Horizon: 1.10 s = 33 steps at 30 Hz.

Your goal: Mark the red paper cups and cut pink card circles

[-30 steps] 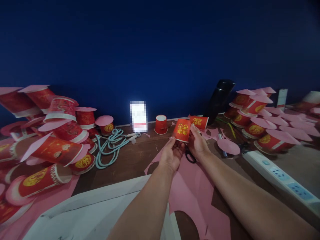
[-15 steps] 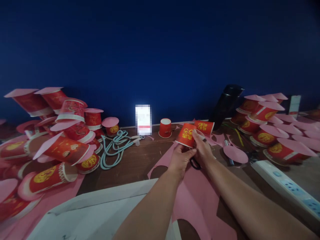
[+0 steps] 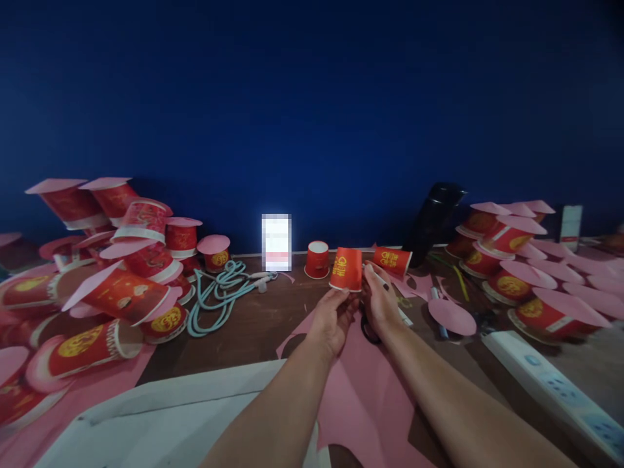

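Observation:
A red paper cup point(image 3: 345, 270) with gold characters stands tilted in my left hand point(image 3: 332, 325), whose thumb and fingers grip its lower rim. My right hand point(image 3: 383, 302) is closed beside the cup's right side, around a slim pen-like stick point(image 3: 385, 282) that is only partly visible. Whether the right fingertips touch the cup, I cannot tell. Below the hands a black loop point(image 3: 369, 330), like a scissors handle, lies on pink paper point(image 3: 363, 390). Behind them, one red cup point(image 3: 318, 261) stands upright and another point(image 3: 392, 260) lies on its side.
Piled red cups with pink paper discs point(image 3: 121, 286) fill the left; more point(image 3: 517, 279) stand at right. A coiled pale-blue cable point(image 3: 214, 299), lit phone-like screen point(image 3: 276, 242), black flask point(image 3: 436, 221), loose pink disc point(image 3: 452, 316) and white power strip point(image 3: 541, 377) surround the work area.
The cup has turned in my left hand, its lettering now further left. My right hand has drawn back from the cup's upper side to its right. The view has shifted slightly.

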Each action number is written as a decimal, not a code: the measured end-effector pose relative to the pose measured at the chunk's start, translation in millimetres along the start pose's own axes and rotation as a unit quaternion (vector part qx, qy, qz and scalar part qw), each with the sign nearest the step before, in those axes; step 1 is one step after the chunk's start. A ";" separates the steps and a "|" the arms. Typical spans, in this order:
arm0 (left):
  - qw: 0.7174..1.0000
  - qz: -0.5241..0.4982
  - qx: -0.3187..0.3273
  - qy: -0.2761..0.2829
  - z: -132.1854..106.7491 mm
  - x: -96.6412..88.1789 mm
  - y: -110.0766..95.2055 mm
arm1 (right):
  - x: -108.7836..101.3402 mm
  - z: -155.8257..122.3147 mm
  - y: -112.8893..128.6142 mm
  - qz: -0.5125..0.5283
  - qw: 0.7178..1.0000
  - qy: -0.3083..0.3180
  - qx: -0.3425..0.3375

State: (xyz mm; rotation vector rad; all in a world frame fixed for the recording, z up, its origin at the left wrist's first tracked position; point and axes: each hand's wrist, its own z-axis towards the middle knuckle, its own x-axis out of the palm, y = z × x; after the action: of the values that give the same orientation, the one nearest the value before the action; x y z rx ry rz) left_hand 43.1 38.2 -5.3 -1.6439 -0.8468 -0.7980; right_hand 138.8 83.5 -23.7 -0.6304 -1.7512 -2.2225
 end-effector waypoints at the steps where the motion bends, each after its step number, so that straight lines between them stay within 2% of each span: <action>1: 1.000 0.001 0.002 0.007 0.0 -0.5 0.5 | -0.8 0.1 -1.8 -0.003 1.000 -0.009 -0.007; 3: 1.000 0.000 -0.001 0.019 0.0 -1.2 1.2 | -1.5 0.3 -3.6 -0.003 0.999 -0.032 -0.016; 6: 0.999 -0.016 -0.005 0.027 0.1 -1.2 0.7 | -1.6 0.0 -2.9 -0.006 0.999 -0.030 -0.016; 11: 0.999 -0.041 -0.010 0.000 1.5 -0.7 -1.7 | -2.3 -1.2 -0.2 -0.037 0.999 -0.016 -0.029; 16: 0.998 -0.054 -0.010 -0.007 1.4 1.1 -3.5 | -1.0 -3.0 4.1 -0.090 0.995 -0.029 0.009; 20: 0.997 -0.058 -0.020 -0.040 -1.2 3.7 -4.3 | 0.0 -6.9 11.3 -0.127 0.991 -0.025 0.015; 25: 0.998 -0.040 -0.036 -0.044 -7.0 5.4 -4.6 | 0.3 -10.9 15.6 -0.167 0.986 -0.015 -0.001; 33: 0.997 -0.021 -0.067 -0.043 -13.9 7.0 -4.3 | -1.8 -16.9 19.1 -0.242 0.970 -0.008 0.014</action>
State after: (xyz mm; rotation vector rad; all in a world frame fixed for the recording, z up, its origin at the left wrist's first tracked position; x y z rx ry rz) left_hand 41.9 26.2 5.6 -1.7944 -0.9076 -0.8319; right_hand 145.7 62.3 -11.3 -0.2262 -2.1210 -2.4896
